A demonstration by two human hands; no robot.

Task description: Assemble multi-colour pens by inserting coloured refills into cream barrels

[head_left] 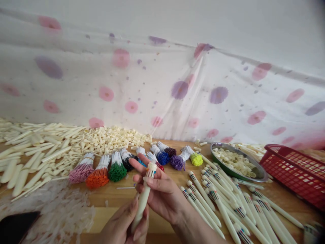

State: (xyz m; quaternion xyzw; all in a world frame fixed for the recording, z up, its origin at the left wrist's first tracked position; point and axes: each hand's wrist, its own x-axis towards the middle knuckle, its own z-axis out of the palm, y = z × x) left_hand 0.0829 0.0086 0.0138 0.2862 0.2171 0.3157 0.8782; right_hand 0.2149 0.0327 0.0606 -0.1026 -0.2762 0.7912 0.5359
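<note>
Between my two hands is a cream multicolour pen point(143, 202), tilted with its capped top up and coloured sliders showing near that end. My left hand point(123, 217) is closed around the lower barrel. My right hand point(166, 191) grips the upper part, thumb on the front, with its other fingers partly stretched out behind the pen. Just beyond the fingers lie bundles of refills with white stems and coloured ends, among them a green bundle point(117, 168), an orange bundle point(98, 176) and a pink bundle point(81, 170). A thin single refill point(125, 187) lies left of my right fingertips.
Many assembled pens point(223, 206) lie at the right. Behind them are a metal bowl point(264, 177) of cream rings and a red basket point(297, 169). Cream barrels point(30, 159) and small parts fill the left, with clear pieces point(63, 206) and a dark flat object point(17, 225) in front.
</note>
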